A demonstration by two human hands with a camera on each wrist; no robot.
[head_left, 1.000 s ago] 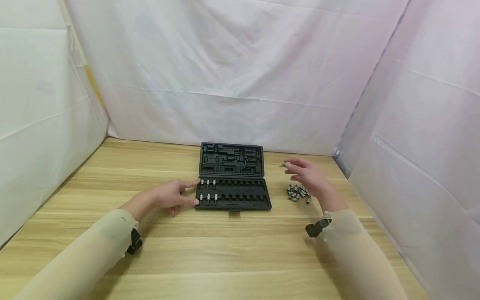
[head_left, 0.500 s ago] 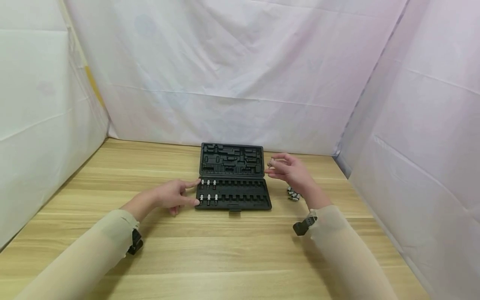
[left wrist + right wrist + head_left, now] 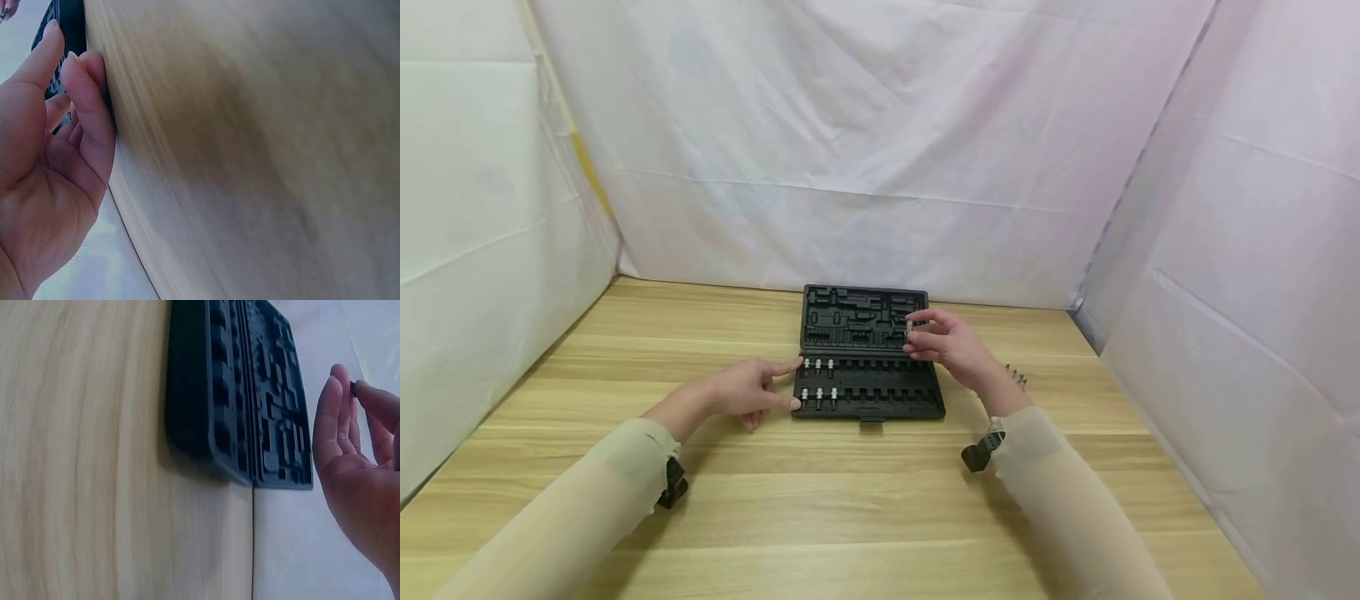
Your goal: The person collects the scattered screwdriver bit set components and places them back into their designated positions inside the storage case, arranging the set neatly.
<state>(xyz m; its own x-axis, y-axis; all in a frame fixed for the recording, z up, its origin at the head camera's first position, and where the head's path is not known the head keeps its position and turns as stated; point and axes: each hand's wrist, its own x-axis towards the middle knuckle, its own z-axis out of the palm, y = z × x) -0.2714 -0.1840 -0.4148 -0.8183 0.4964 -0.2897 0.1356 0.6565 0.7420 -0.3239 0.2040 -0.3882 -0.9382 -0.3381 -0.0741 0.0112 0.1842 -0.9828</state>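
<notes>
Your left hand (image 3: 747, 393), thumb and forefinger spread, touches the case (image 3: 883, 380) near the tabletop (image 3: 850, 508)'s far edge as your right hand (image 3: 953, 347) pinches a bit (image 3: 909, 326) above it, which could drop should the fingertip hold slip.

White sheeting (image 3: 865, 150) backs a table (image 3: 835, 508); a yellow strip (image 3: 590, 172) may be tape.
</notes>
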